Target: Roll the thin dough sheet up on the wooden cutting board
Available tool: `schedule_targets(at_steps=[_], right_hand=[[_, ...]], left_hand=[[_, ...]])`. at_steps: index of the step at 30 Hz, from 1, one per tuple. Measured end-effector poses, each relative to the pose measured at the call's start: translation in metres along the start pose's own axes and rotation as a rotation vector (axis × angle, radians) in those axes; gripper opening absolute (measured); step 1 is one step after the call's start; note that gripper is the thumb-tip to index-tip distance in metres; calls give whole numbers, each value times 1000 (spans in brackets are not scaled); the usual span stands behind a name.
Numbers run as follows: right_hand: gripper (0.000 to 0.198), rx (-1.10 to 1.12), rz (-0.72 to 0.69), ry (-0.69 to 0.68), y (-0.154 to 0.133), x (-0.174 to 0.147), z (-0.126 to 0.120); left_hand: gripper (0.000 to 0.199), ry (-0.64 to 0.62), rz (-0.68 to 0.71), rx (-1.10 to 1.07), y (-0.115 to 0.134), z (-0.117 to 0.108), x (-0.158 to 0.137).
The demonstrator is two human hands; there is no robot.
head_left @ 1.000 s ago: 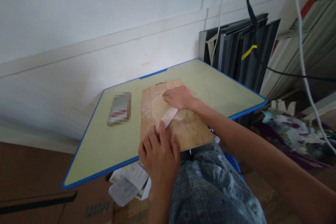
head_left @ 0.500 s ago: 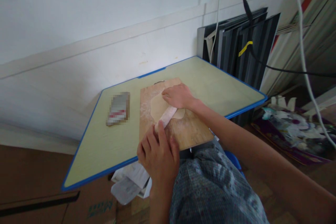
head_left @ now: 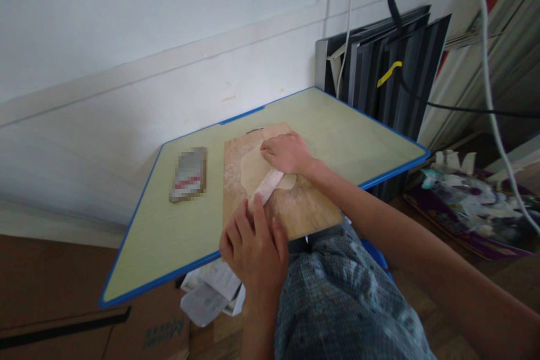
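A floury rolling pin [head_left: 270, 183] lies slantwise across a flat sheet of dough [head_left: 253, 167]. The dough rests on a wooden board [head_left: 310, 208] dusted with flour. My left hand [head_left: 255, 242] is closed over the pin's near end, at the board's front edge. Around the far end my right hand [head_left: 287, 152] is curled, above the dough's right part. Both hands hide the pin's ends, and my right hand covers some of the dough.
The board stands on a pale green table [head_left: 350, 129] with a blue rim. To its left lies a pixelated packet [head_left: 189, 174]. Dark panels [head_left: 379, 67] lean on the wall behind, with cables hanging in front. A cardboard box [head_left: 156, 320] is below left.
My hands and the rolling pin keep nearly the same place on the dough. The whole view has shifted very slightly.
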State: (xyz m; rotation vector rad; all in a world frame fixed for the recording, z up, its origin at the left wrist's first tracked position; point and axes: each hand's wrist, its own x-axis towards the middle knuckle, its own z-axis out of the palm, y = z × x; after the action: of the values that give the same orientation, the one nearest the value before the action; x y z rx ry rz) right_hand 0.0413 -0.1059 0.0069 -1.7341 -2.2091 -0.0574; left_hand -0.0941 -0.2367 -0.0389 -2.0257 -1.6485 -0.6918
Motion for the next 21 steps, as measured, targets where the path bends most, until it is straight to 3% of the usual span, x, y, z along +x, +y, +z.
schedule_targets(at_steps=[21], right_hand=[[37, -9, -16, -2, 1, -1, 0]], left_hand=[[43, 2, 4, 3, 0, -1, 1]])
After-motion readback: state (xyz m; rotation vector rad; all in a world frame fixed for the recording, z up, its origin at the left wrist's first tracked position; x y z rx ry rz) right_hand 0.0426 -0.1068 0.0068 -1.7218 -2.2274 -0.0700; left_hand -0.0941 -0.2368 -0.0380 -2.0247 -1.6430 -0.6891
